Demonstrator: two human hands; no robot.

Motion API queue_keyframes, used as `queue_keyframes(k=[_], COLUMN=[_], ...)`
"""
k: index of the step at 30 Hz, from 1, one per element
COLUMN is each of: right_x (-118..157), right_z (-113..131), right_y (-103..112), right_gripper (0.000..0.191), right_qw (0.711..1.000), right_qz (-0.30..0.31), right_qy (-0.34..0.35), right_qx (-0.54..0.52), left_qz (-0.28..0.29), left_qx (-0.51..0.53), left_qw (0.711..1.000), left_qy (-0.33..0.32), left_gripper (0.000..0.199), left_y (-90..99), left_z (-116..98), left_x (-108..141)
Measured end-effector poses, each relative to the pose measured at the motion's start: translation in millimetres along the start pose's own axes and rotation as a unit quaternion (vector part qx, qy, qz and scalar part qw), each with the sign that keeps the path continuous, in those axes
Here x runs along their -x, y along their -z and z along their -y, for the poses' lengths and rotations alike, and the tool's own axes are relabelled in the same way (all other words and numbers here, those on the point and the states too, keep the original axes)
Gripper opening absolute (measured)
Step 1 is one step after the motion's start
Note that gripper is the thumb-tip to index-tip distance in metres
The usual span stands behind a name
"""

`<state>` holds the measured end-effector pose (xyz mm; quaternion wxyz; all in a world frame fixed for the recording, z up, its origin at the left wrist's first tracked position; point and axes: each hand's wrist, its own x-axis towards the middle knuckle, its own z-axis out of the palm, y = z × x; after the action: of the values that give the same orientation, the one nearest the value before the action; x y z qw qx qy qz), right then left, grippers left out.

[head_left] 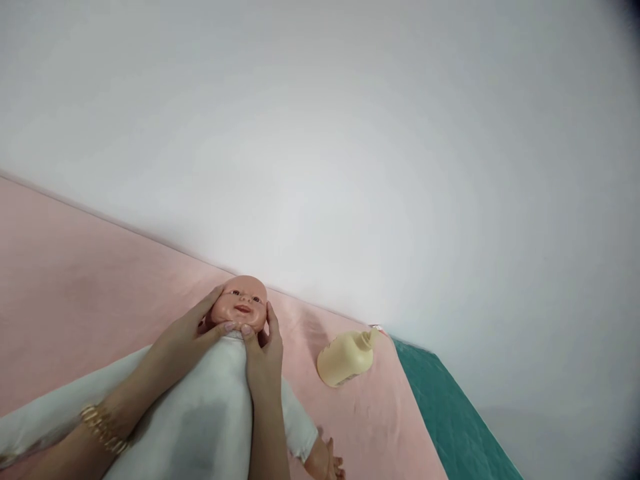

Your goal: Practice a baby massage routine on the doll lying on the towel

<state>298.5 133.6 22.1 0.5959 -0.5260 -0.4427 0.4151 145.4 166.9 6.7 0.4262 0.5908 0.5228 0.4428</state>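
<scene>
A baby doll (220, 400) in white cloth lies on its back, its bare head (245, 300) toward the wall. My left hand (187, 337) cups one side of that head, fingers along the cheek and thumb at the chin. On the other side my right hand (263, 347) does the same, its thumb meeting the chin near the left thumb. Both hands are closed around the head; some fingertips are hidden behind it. One doll hand (330, 461) sticks out of the sleeve at the lower right. A beaded bracelet (103, 427) circles my left wrist.
A cream pump bottle (345, 359) stands to the right of the doll on a pink sheet (75, 267). Beyond the sheet's right edge shows a green surface (450, 407). A plain white wall (320, 133) borders the far side.
</scene>
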Motion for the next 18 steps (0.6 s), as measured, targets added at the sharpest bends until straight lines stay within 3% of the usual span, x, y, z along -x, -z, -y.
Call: queue_keyframes(k=[9, 18], right_x=[1.1, -3.5], right_z=[3.8, -2.8], right_y=[3.9, 5.0], right_gripper=[0.064, 0.063], right_qw=[1.0, 0.998], right_qz=[0.004, -0.012], right_qy=[0.009, 0.035], right_qx=[0.025, 0.047], left_qz=[-0.001, -0.003], left_qx=[-0.033, -0.037], left_qw=[0.999, 0.999], left_qy=[-0.015, 0.01], left_gripper=[0.08, 0.086], left_y=[3.0, 1.3], left_z=[-4.1, -7.6], left_x=[1.3, 0.4])
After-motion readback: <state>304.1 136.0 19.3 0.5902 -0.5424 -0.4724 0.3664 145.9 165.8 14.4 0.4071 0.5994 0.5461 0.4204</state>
